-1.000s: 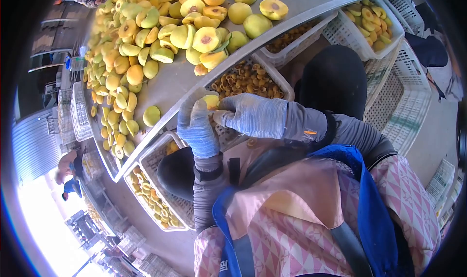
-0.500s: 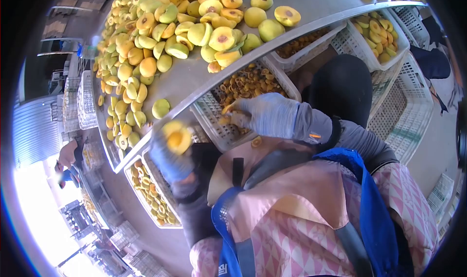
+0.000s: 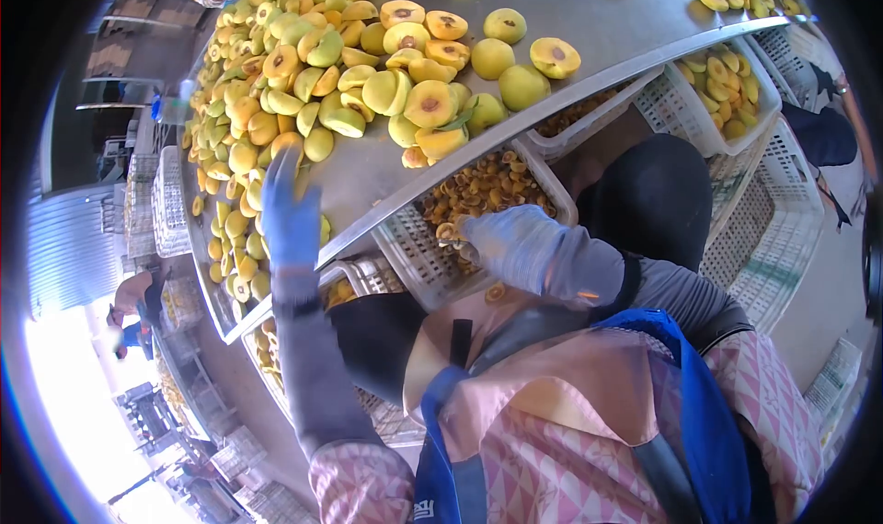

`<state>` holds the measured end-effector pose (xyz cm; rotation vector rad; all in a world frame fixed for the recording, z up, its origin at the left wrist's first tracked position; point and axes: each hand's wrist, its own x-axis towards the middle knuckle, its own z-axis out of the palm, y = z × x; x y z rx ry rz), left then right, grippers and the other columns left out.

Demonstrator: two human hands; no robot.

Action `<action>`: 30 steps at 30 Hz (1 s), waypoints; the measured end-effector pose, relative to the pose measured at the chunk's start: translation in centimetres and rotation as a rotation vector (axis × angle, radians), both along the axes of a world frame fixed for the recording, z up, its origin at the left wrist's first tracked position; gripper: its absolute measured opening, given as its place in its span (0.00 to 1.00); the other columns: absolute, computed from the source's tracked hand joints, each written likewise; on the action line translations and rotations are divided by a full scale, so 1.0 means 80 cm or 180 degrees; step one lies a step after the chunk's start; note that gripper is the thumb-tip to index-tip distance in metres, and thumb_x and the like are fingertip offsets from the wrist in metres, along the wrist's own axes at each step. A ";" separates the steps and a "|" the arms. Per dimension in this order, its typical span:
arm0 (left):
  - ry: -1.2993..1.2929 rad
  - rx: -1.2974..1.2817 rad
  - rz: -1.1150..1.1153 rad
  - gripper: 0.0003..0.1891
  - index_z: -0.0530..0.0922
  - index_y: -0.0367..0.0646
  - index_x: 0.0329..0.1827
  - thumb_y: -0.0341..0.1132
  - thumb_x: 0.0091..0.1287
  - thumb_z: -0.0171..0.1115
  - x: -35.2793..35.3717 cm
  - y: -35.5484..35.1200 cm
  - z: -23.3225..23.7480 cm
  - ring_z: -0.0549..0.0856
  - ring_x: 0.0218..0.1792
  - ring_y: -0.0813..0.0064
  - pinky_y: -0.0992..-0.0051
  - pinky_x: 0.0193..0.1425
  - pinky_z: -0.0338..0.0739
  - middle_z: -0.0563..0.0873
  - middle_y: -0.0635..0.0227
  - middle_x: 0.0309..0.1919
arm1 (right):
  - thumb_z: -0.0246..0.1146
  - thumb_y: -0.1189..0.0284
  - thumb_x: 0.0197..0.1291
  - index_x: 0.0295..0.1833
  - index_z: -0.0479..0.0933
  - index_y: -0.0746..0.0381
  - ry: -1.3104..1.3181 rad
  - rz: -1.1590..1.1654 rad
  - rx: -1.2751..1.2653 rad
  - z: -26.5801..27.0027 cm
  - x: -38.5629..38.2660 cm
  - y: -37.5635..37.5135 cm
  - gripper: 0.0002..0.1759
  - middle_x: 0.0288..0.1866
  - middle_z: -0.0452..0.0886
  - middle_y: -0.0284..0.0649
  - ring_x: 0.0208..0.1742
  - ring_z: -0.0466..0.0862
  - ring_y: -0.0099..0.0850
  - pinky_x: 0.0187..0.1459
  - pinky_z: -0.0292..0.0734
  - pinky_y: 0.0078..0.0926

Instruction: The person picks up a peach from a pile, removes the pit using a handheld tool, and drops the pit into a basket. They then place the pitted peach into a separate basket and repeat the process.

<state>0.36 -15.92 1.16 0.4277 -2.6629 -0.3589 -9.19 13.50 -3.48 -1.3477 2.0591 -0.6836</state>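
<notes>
My left hand (image 3: 292,213), in a blue-grey glove, reaches over the near edge of the metal table (image 3: 386,165). Its fingers stretch out toward a big heap of yellow-green peaches (image 3: 303,64), many cut in half; motion smears it somewhat. My right hand (image 3: 520,243), gloved as well, is curled in front of my lap. Something small and pale pokes out at its fingertips, and I cannot tell what it is. Just beyond those fingertips is a white crate (image 3: 405,257) holding many brown-orange pits (image 3: 492,188).
Under the table's left edge, a crate of peach halves (image 3: 267,349) is partly covered by my left arm. To the right are a crate of yellow halves (image 3: 722,92) and another white crate (image 3: 782,211). A person (image 3: 133,308) is at far left; another's arm (image 3: 851,110) shows at right.
My left hand has gone from beside my lap up and forward to the heap; the peach half it held is out of it. My right hand has shifted slightly down and right.
</notes>
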 end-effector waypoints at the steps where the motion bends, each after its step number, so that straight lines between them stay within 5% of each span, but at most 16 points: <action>1: -0.0183 -0.0141 -0.0020 0.31 0.74 0.48 0.68 0.27 0.57 0.67 -0.039 0.004 -0.005 0.74 0.67 0.59 0.66 0.71 0.67 0.76 0.57 0.66 | 0.57 0.63 0.67 0.46 0.74 0.63 -0.0002 -0.0017 0.0026 0.003 -0.002 0.001 0.13 0.35 0.84 0.52 0.41 0.85 0.50 0.42 0.79 0.47; 7: -0.0870 -0.0494 0.0452 0.24 0.81 0.45 0.53 0.34 0.51 0.73 -0.120 -0.026 -0.063 0.81 0.53 0.54 0.62 0.59 0.77 0.81 0.56 0.49 | 0.56 0.59 0.68 0.49 0.73 0.62 -0.0470 -0.0359 0.0168 0.009 -0.011 0.009 0.17 0.32 0.84 0.52 0.38 0.85 0.52 0.41 0.78 0.49; 8: -0.0893 -0.0470 0.0446 0.24 0.81 0.45 0.53 0.34 0.51 0.73 -0.114 -0.023 -0.063 0.81 0.53 0.54 0.62 0.59 0.77 0.81 0.56 0.49 | 0.57 0.64 0.65 0.47 0.74 0.63 -0.0406 -0.0409 0.0056 0.009 -0.014 0.009 0.13 0.33 0.84 0.53 0.39 0.85 0.51 0.41 0.79 0.48; 12: -0.0283 0.2010 0.0243 0.18 0.83 0.39 0.46 0.30 0.51 0.70 -0.064 0.056 -0.010 0.83 0.46 0.59 0.67 0.55 0.78 0.83 0.57 0.43 | 0.59 0.70 0.60 0.44 0.75 0.64 -0.0017 -0.0464 0.0015 0.002 -0.016 0.004 0.10 0.33 0.85 0.52 0.38 0.86 0.51 0.39 0.80 0.48; 15: -0.0534 0.1288 -0.0188 0.17 0.83 0.39 0.46 0.27 0.50 0.70 -0.042 0.135 0.012 0.84 0.42 0.60 0.69 0.51 0.80 0.83 0.58 0.40 | 0.59 0.71 0.59 0.44 0.75 0.64 0.0030 -0.0571 -0.0244 0.009 -0.011 -0.003 0.10 0.33 0.85 0.52 0.37 0.86 0.51 0.39 0.80 0.48; 17: -0.0730 -0.0402 -0.0646 0.16 0.83 0.38 0.45 0.24 0.50 0.69 -0.036 0.154 0.003 0.85 0.40 0.63 0.70 0.47 0.81 0.83 0.59 0.39 | 0.59 0.70 0.60 0.44 0.74 0.64 0.0137 -0.0468 -0.0479 0.007 -0.007 -0.004 0.10 0.32 0.85 0.51 0.36 0.86 0.50 0.38 0.80 0.47; 18: -0.0723 -0.0421 -0.0637 0.16 0.83 0.38 0.45 0.24 0.50 0.69 -0.033 0.151 0.001 0.85 0.40 0.63 0.70 0.47 0.81 0.83 0.59 0.39 | 0.59 0.70 0.60 0.44 0.74 0.64 0.0227 -0.0414 -0.0682 0.008 -0.006 -0.002 0.11 0.32 0.85 0.51 0.36 0.86 0.50 0.38 0.80 0.47; 21: -0.0072 0.1487 0.0016 0.17 0.82 0.38 0.50 0.27 0.55 0.68 -0.029 0.139 -0.002 0.84 0.38 0.69 0.72 0.43 0.79 0.84 0.62 0.41 | 0.60 0.68 0.62 0.48 0.73 0.65 0.0035 -0.0450 -0.0523 0.019 -0.012 0.012 0.13 0.31 0.84 0.51 0.36 0.86 0.51 0.37 0.80 0.47; 22: -0.0077 0.1482 0.0010 0.17 0.82 0.38 0.50 0.27 0.55 0.68 -0.023 0.141 0.003 0.84 0.38 0.69 0.72 0.43 0.79 0.84 0.62 0.41 | 0.60 0.68 0.62 0.48 0.73 0.65 0.0032 -0.0457 -0.0528 0.020 -0.010 0.011 0.13 0.31 0.84 0.51 0.36 0.86 0.51 0.37 0.80 0.47; 24: -0.0472 0.3789 0.0627 0.26 0.74 0.34 0.62 0.26 0.58 0.66 -0.008 0.153 0.026 0.83 0.43 0.75 0.76 0.50 0.80 0.84 0.63 0.47 | 0.61 0.66 0.64 0.53 0.72 0.65 -0.0709 -0.0965 -0.1881 0.022 -0.004 0.005 0.17 0.31 0.83 0.52 0.37 0.85 0.52 0.37 0.80 0.47; 28: -0.0562 0.3685 0.0118 0.31 0.68 0.33 0.68 0.29 0.61 0.66 0.005 0.188 0.024 0.82 0.48 0.73 0.77 0.53 0.79 0.82 0.61 0.50 | 0.62 0.65 0.65 0.56 0.70 0.65 -0.0689 -0.0958 -0.1971 0.009 -0.003 -0.006 0.20 0.32 0.83 0.54 0.37 0.84 0.54 0.37 0.80 0.48; 30: 0.0650 0.3904 -0.0174 0.36 0.66 0.38 0.71 0.44 0.63 0.69 0.011 0.203 0.010 0.82 0.38 0.79 0.82 0.40 0.78 0.84 0.66 0.45 | 0.61 0.64 0.66 0.57 0.71 0.65 -0.0961 -0.1076 -0.2150 0.013 0.000 -0.006 0.20 0.34 0.83 0.56 0.37 0.84 0.55 0.37 0.80 0.48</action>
